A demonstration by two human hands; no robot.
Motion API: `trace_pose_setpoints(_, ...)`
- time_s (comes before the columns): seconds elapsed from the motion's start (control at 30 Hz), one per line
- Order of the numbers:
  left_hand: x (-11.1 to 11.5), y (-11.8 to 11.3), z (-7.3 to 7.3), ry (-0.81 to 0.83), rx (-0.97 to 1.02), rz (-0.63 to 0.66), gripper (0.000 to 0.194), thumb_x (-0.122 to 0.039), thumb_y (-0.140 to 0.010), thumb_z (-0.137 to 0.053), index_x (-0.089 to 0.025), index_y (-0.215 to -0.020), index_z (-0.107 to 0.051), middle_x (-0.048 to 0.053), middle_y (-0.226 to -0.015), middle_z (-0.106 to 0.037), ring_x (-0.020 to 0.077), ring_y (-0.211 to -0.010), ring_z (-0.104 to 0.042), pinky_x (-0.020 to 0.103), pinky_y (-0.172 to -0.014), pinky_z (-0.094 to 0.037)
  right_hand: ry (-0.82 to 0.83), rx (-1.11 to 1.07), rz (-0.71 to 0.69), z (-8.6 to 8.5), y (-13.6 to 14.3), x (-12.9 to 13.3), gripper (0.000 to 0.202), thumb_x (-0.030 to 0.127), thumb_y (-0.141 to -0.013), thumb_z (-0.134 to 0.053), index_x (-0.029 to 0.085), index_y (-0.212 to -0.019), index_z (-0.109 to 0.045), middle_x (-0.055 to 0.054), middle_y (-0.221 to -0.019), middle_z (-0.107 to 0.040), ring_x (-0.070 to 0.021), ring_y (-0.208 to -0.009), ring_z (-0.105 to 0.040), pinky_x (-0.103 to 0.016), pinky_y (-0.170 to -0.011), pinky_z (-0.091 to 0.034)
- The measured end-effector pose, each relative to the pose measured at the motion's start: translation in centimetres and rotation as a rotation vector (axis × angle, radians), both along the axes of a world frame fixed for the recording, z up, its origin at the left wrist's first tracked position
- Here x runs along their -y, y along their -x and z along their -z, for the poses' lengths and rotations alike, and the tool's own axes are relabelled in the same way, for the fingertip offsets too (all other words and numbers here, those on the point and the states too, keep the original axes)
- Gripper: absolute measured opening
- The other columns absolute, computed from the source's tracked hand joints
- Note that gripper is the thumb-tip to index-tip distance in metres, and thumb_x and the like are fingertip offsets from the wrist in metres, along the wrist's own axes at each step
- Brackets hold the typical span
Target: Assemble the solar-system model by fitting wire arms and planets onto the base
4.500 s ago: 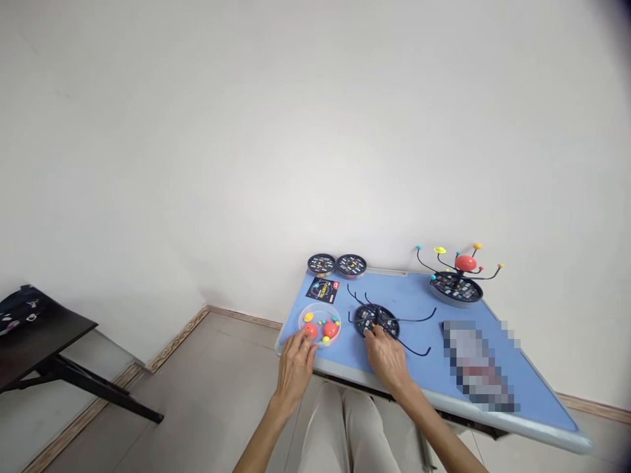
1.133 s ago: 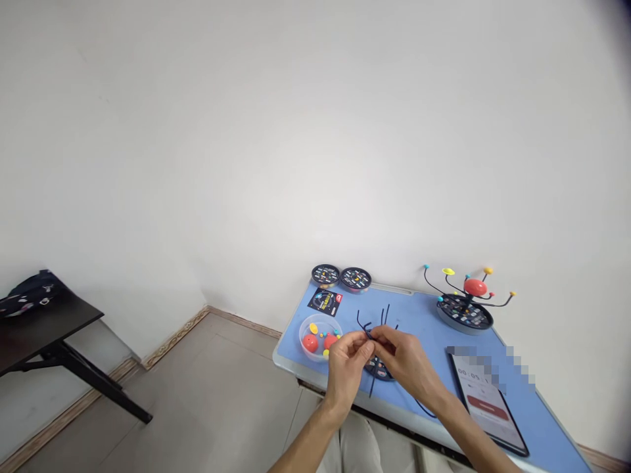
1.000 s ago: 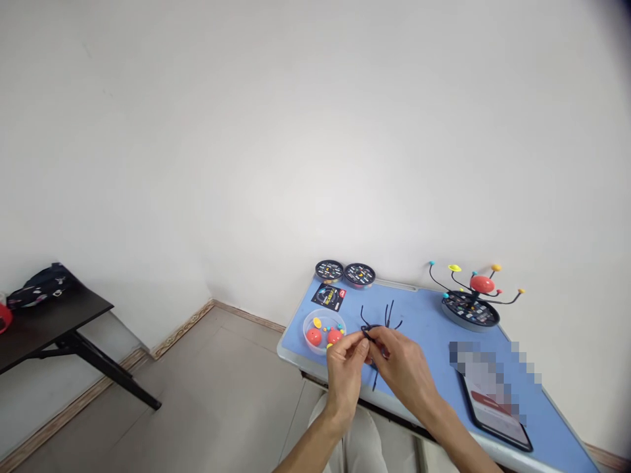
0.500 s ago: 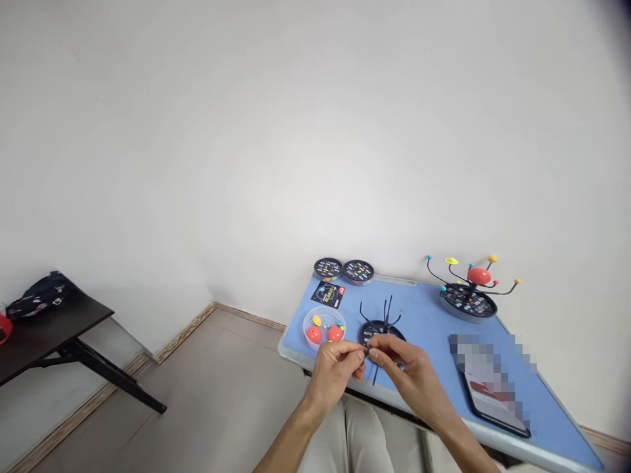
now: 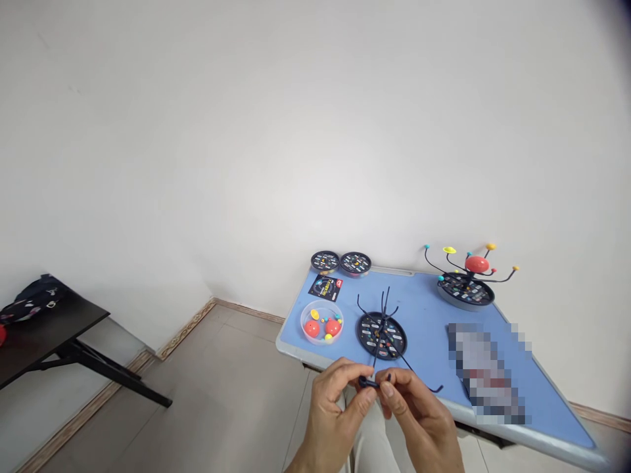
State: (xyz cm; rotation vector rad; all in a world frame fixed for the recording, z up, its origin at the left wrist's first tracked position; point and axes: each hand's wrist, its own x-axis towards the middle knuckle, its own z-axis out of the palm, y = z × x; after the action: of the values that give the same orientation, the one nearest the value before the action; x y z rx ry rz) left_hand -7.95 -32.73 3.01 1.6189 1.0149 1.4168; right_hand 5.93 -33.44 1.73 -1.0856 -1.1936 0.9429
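Note:
Both hands are raised in front of the table's near edge. My left hand (image 5: 334, 410) and my right hand (image 5: 418, 414) pinch the hub of a bundle of thin black wire arms (image 5: 383, 314). The arms fan upward and to the right from my fingers. Just beyond my fingers, a black round base disc (image 5: 382, 334) with small coloured marks lies on the blue table (image 5: 424, 309). Left of the disc stands a clear bowl (image 5: 322, 322) holding two red half-balls and small coloured balls.
An assembled planet model (image 5: 466, 276) with a red ball stands at the table's far right. Two black round discs (image 5: 340, 262) and a black card (image 5: 324, 288) lie at the far left. A phone (image 5: 486, 371) lies on the right. A dark side table (image 5: 44, 328) stands at left.
My hands lifted the black wire arms off the base disc and drew them toward me, past the table's near edge. The disc now lies uncovered.

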Motion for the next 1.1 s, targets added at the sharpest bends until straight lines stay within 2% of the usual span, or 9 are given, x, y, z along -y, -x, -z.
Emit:
trace_pose_setpoints(0.17, -0.3, -0.2, 1.2, 0.176, 0.082, -0.001, 0.019, -0.035, -0.086, -0.066, -0.017, -0.090, -0.073, 0.005, -0.081, -0.068, 0.0151, -0.071, -0.062, 0.024, -0.066, -0.052, -0.063, 0.045, 0.049, 0.3, 0.1, 0.0, 0.024, 0.046, -0.087, -0.060, 0.023, -0.079, -0.061, -0.001, -0.074, -0.060, -0.0144, -0.061, -0.053, -0.024, -0.058, -0.050)
trace_pose_setpoints(0.43, 0.6, -1.9, 1.2, -0.136, -0.234, -0.169, 0.019, -0.024, -0.096, -0.048, -0.023, -0.097, -0.067, 0.006, -0.084, -0.068, 0.0170, -0.076, -0.064, 0.025, -0.069, -0.050, -0.166, 0.204, 0.279, 0.8, 0.8, -0.5, 0.021, 0.040, -0.092, -0.054, 0.023, -0.080, -0.059, -0.002, -0.073, -0.060, -0.0141, -0.063, -0.054, -0.026, -0.065, -0.049)
trace_pose_setpoints(0.57, 0.8, 1.2, 0.8, -0.171, -0.222, -0.418, 0.020, -0.027, -0.096, -0.048, -0.022, -0.088, -0.065, 0.003, -0.076, -0.063, 0.0151, -0.069, -0.061, 0.023, -0.066, -0.049, -0.173, 0.102, 0.564, 0.4, -2.2, -1.5, 0.024, 0.044, -0.093, -0.051, 0.022, -0.087, -0.055, -0.001, -0.077, -0.060, -0.0142, -0.064, -0.057, -0.028, -0.064, -0.048)
trace_pose_setpoints(0.6, 0.7, 2.4, 0.7, -0.123, -0.217, -0.455, 0.022, -0.029, -0.096, -0.048, -0.021, -0.084, -0.065, 0.002, -0.071, -0.061, 0.0136, -0.063, -0.057, 0.022, -0.060, -0.047, -0.140, 0.084, 0.651, 0.1, -3.1, -1.8, 0.025, 0.046, -0.092, -0.052, 0.022, -0.088, -0.055, -0.002, -0.078, -0.060, -0.0144, -0.063, -0.057, -0.028, -0.061, -0.048)
trace_pose_setpoints(0.63, 0.6, 3.7, 0.7, -0.070, -0.215, -0.473, 0.025, -0.032, -0.096, -0.048, -0.021, -0.082, -0.065, 0.000, -0.065, -0.056, 0.0123, -0.057, -0.053, 0.021, -0.055, -0.044, -0.100, 0.156, 0.647, -0.2, -4.0, -2.0, 0.028, 0.048, -0.092, -0.052, 0.021, -0.089, -0.057, -0.001, -0.075, -0.059, -0.0147, -0.063, -0.057, -0.027, -0.061, -0.047)
trace_pose_setpoints(0.7, 0.0, 5.7, 0.8, -0.003, -0.204, -0.470, 0.027, -0.037, -0.095, -0.049, -0.020, -0.084, -0.067, -0.001, -0.065, -0.054, 0.0123, -0.058, -0.052, 0.021, -0.055, -0.044, -0.081, 0.300, 0.508, -0.8, -4.9, -2.4, 0.031, 0.052, -0.089, -0.054, 0.021, -0.087, -0.059, -0.001, -0.070, -0.060, -0.0148, -0.060, -0.056, -0.026, -0.057, -0.047)
trace_pose_setpoints(0.77, -1.0, 6.8, 1.3, 0.018, -0.206, -0.438, 0.027, -0.040, -0.094, -0.052, -0.019, -0.087, -0.069, 0.001, -0.072, -0.059, 0.0133, -0.064, -0.055, 0.022, -0.060, -0.046, -0.104, 0.420, 0.269, -1.4, -4.9, -2.9, 0.032, 0.053, -0.087, -0.054, 0.022, -0.082, -0.060, -0.001, -0.065, -0.060, -0.0143, -0.056, -0.054, -0.024, -0.052, -0.045)
trace_pose_setpoints(0.9, -3.8, 7.2, 2.4, 0.015, -0.325, -0.415, 0.029, -0.038, -0.095, -0.049, -0.021, -0.090, -0.072, 0.003, -0.082, -0.062, 0.0155, -0.073, -0.058, 0.025, -0.066, -0.048, -0.126, 0.604, -0.124, -2.7, -3.3, -5.2, 0.029, 0.044, -0.090, -0.048, 0.023, -0.076, -0.062, 0.000, -0.064, -0.061, -0.0142, -0.056, -0.052, -0.024, -0.051, -0.043)
trace_pose_setpoints(1.1, -8.1, 6.9, 3.0, 0.003, -0.656, -0.374, 0.026, -0.016, -0.094, -0.046, -0.022, -0.100, -0.070, 0.006, -0.097, -0.065, 0.0184, -0.092, -0.060, 0.030, -0.085, -0.048, -0.162, 1.110, -0.315, -4.2, 1.1, -12.3, 0.028, 0.017, -0.088, -0.042, 0.020, -0.076, -0.068, -0.004, -0.074, -0.069, -0.0167, -0.068, -0.061, -0.026, -0.064, -0.041)
